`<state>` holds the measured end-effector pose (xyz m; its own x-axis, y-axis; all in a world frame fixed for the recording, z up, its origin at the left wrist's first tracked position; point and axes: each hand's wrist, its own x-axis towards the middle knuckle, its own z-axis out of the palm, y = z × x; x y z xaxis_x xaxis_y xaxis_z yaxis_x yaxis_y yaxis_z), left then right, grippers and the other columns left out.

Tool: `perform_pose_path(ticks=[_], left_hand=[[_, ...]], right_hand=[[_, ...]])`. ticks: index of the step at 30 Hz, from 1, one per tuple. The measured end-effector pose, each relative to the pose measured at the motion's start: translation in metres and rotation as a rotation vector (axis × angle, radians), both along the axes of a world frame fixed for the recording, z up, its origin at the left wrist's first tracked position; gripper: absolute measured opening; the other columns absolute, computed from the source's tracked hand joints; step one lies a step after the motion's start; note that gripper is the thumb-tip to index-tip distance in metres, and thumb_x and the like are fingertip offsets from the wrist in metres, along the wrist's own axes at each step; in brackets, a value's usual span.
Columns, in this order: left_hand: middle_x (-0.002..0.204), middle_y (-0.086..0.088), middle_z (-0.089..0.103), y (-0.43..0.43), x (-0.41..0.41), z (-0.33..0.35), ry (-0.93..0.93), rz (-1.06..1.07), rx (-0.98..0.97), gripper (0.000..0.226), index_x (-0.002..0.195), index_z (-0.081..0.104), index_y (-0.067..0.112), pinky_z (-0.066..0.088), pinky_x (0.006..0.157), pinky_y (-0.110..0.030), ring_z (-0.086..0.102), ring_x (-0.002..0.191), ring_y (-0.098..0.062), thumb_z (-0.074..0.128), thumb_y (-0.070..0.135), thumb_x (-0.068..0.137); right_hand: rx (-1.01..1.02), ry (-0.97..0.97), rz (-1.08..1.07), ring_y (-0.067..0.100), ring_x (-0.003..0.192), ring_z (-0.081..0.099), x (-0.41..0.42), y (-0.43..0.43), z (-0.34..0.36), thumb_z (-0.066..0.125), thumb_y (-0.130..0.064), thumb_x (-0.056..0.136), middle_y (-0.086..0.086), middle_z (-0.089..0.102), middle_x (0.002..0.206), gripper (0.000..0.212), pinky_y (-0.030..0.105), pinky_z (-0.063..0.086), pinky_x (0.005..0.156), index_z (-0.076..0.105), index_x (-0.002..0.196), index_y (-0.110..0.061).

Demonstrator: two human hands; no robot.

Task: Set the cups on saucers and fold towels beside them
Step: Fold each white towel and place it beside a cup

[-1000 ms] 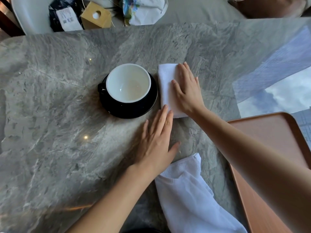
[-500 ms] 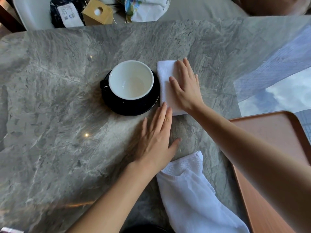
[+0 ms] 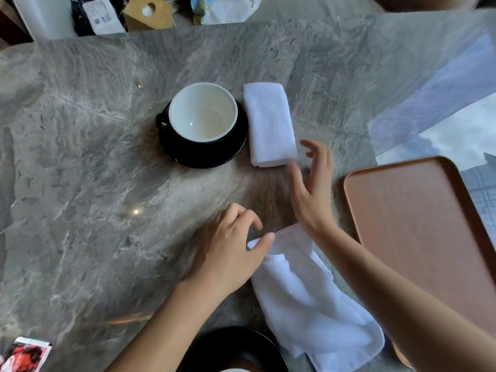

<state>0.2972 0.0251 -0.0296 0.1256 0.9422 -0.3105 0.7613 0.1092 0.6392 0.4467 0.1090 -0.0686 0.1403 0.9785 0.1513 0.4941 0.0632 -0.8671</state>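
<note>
A cup (image 3: 203,112), black outside and white inside, stands on a black saucer (image 3: 204,154) on the grey marble table (image 3: 88,183). A folded white towel (image 3: 269,124) lies right beside the saucer. A second white towel (image 3: 308,294) lies unfolded near the front edge. My left hand (image 3: 230,253) pinches the far corner of this loose towel between thumb and fingers. My right hand (image 3: 312,186) hovers open just below the folded towel, apart from it. Another black saucer (image 3: 236,347) shows at the bottom edge, partly hidden by my left arm.
A brown tray (image 3: 418,232) lies at the right. Beyond the table's far edge sit a cardboard box (image 3: 149,13), packets and a bag. A printed packet (image 3: 25,354) lies at the bottom left corner.
My right hand has lifted off the folded towel and drawn back toward me. My left hand has slid back from near the saucer and taken hold of the loose towel's corner.
</note>
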Motion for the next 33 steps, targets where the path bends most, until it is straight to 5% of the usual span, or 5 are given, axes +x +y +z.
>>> perform_pose_path(ticks=[10, 13, 16, 29, 33], left_hand=[[0.084, 0.010, 0.054, -0.029, 0.001, 0.017, -0.018, -0.325, 0.049, 0.019, 0.072, 0.053, 0.030, 0.008, 0.114, -0.027, 0.049, 0.098, -0.008, 0.061, 0.044, 0.081], [0.064, 0.003, 0.051, -0.032, -0.017, 0.018, -0.223, -0.185, 0.041, 0.031, 0.059, 0.046, 0.021, 0.042, 0.086, -0.031, 0.051, 0.071, -0.013, 0.064, 0.039, 0.077], [0.054, 0.001, 0.043, -0.039, -0.034, 0.020, -0.291, -0.086, 0.041, 0.028, 0.056, 0.050, 0.022, 0.040, 0.058, -0.036, 0.042, 0.056, -0.012, 0.060, 0.040, 0.076], [0.066, -0.001, 0.056, -0.091, -0.142, 0.014, -0.191, -0.001, 0.003, 0.044, 0.068, 0.051, 0.011, 0.045, 0.066, -0.039, 0.053, 0.066, -0.016, 0.063, 0.053, 0.064], [0.062, 0.014, 0.052, -0.103, -0.181, 0.022, -0.316, 0.092, 0.037, 0.020, 0.067, 0.051, 0.028, 0.035, 0.058, -0.018, 0.044, 0.061, 0.003, 0.066, 0.041, 0.070]], right_hand=[[-0.217, 0.029, 0.432, 0.011, 0.079, 0.065, 0.009, -0.060, 0.028, 0.047, -0.013, 0.091, -0.005, 0.069, 0.080, 0.020, 0.029, 0.049, 0.070, 0.066, 0.087, -0.019], [-0.253, -0.061, 0.603, 0.013, 0.071, 0.063, -0.004, -0.070, 0.038, 0.040, -0.033, 0.098, -0.005, 0.066, 0.073, 0.035, 0.037, 0.050, 0.071, 0.063, 0.078, -0.016], [-0.233, -0.121, 0.693, 0.009, 0.057, 0.049, -0.021, -0.079, 0.045, 0.038, -0.036, 0.097, -0.007, 0.051, 0.058, 0.037, 0.029, 0.040, 0.059, 0.049, 0.065, -0.022], [-0.344, 0.144, 0.762, 0.003, 0.051, 0.026, -0.099, -0.076, 0.070, 0.059, -0.024, 0.092, -0.010, 0.028, 0.053, 0.046, 0.019, 0.023, 0.048, 0.036, 0.052, -0.024], [-0.358, 0.248, 0.704, 0.000, 0.046, 0.023, -0.116, -0.055, 0.083, 0.057, -0.020, 0.092, -0.013, 0.027, 0.050, 0.046, 0.013, 0.020, 0.042, 0.033, 0.053, -0.020]])
